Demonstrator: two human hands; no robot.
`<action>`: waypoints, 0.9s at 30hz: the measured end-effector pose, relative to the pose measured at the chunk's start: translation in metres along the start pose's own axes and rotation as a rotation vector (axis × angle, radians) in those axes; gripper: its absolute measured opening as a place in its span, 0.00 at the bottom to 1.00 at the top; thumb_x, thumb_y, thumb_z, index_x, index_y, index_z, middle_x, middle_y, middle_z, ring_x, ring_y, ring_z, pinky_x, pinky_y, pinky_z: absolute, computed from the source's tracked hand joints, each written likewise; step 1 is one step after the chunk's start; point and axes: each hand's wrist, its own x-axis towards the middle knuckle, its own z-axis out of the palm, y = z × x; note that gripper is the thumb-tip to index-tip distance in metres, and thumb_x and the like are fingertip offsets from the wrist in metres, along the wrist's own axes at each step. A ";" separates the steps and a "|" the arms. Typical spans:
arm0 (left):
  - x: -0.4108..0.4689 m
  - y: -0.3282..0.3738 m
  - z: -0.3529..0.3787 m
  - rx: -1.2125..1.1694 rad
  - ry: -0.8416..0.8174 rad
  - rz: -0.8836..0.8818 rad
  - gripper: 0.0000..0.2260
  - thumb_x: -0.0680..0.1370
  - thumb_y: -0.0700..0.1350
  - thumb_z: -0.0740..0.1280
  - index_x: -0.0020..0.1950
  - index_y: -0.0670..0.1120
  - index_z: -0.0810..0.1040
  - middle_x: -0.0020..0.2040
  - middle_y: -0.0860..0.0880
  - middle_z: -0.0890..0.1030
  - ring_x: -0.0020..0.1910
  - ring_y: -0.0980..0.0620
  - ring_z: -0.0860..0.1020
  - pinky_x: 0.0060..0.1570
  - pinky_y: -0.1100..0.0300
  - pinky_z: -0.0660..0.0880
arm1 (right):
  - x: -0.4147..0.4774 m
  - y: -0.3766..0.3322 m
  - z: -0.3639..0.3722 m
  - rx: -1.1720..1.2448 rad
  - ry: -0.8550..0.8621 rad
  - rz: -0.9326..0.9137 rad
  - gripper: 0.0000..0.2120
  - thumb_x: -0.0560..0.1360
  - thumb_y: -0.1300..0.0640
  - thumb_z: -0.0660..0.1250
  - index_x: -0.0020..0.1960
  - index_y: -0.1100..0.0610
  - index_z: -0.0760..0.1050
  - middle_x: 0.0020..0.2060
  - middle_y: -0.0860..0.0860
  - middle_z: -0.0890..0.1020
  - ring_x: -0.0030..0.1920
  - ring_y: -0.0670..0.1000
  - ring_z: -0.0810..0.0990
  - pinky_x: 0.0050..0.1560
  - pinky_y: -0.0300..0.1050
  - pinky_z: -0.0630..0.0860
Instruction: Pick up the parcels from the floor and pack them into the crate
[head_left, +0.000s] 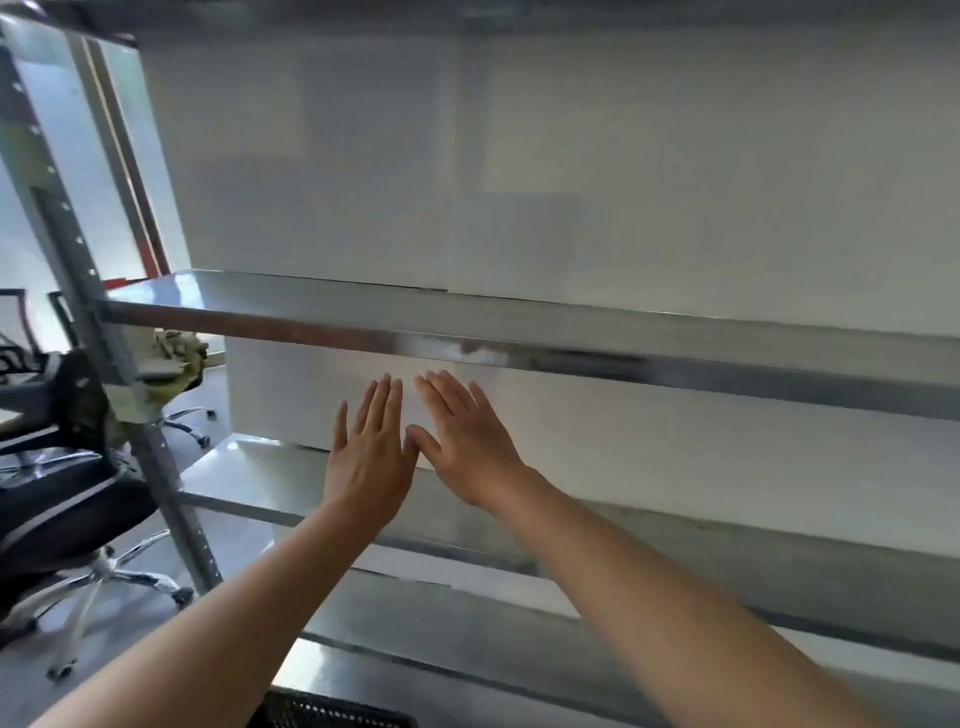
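No parcels are showing anywhere in view, and of the crate only what may be its black mesh rim (332, 714) is peeking in at the bottom edge, too cropped to be sure. The left hand (370, 457) and right hand (467, 441) are stretching forward side by side, flat, fingers spread, thumbs almost touching, holding nothing, in front of the bare metal shelf (519, 332) of a steel rack. An office chair (62, 499) is standing to the left, on the floor. The work looks barely begun; doing this step well probably means lowering the gaze to the floor, finding a parcel, and gripping it with both palms.
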 end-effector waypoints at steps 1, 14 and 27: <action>-0.002 0.020 -0.003 -0.006 -0.004 0.031 0.29 0.83 0.56 0.44 0.80 0.46 0.42 0.80 0.49 0.42 0.78 0.53 0.39 0.77 0.49 0.40 | -0.019 0.012 -0.013 -0.025 0.033 0.024 0.29 0.83 0.42 0.48 0.80 0.54 0.50 0.79 0.49 0.54 0.79 0.48 0.48 0.78 0.50 0.42; -0.119 0.394 0.030 -0.260 -0.115 0.432 0.28 0.82 0.47 0.56 0.79 0.43 0.49 0.80 0.48 0.51 0.79 0.51 0.47 0.75 0.47 0.41 | -0.400 0.221 -0.162 -0.136 -0.018 0.635 0.29 0.84 0.45 0.49 0.80 0.57 0.48 0.79 0.51 0.52 0.79 0.50 0.46 0.78 0.52 0.41; -0.302 0.758 0.077 -0.353 -0.353 1.056 0.30 0.80 0.44 0.58 0.79 0.43 0.50 0.80 0.47 0.52 0.78 0.50 0.50 0.76 0.47 0.44 | -0.780 0.336 -0.303 -0.221 0.110 1.336 0.30 0.82 0.45 0.52 0.79 0.56 0.50 0.77 0.54 0.55 0.78 0.53 0.51 0.78 0.53 0.45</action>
